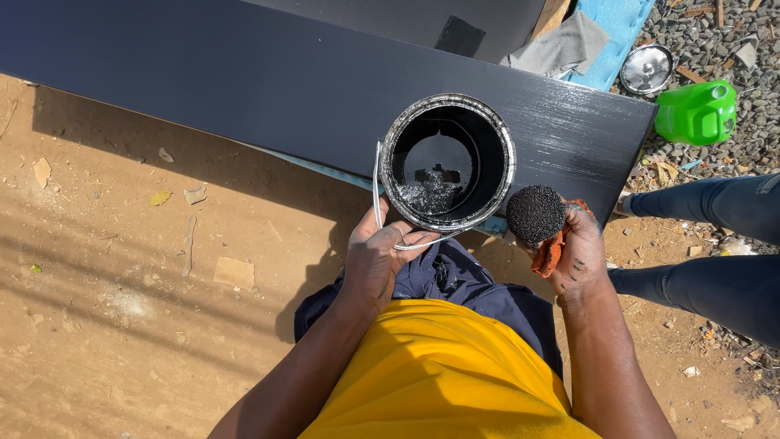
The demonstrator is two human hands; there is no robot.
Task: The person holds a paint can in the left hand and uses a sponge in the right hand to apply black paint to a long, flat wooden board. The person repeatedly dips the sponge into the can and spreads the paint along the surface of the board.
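Nearest the camera, the person's yellow shirt (443, 374) fills the bottom of the view, with a dark blue garment (455, 280) bunched just above it. From there both bare forearms reach forward. The left hand (375, 262) is wrapped around the near side of an open paint can (448, 162), its fingers closed on the can's lower rim and over the thin wire handle (378, 191), which loops down the can's left side. The can is tilted toward the camera, so its black, glossy inside and a little pool of black paint at the bottom show plainly. Just to the right of the can, the right hand (578, 254), smeared with black spots, grips an orange sponge (549, 254) whose round, black-soaked face (535, 213) points upward, near the can's rim but apart from it.

Beyond the hands, a long black-painted board (244, 77) lies across the sandy ground (122, 309); its right end looks wet and streaky. At the right edge, another person's legs in blue jeans (715, 244) stand by. Farther off, on gravel, sit a green plastic jug (697, 112), a round metal lid (647, 68) and a grey cloth (561, 45) on a blue sheet (617, 32).
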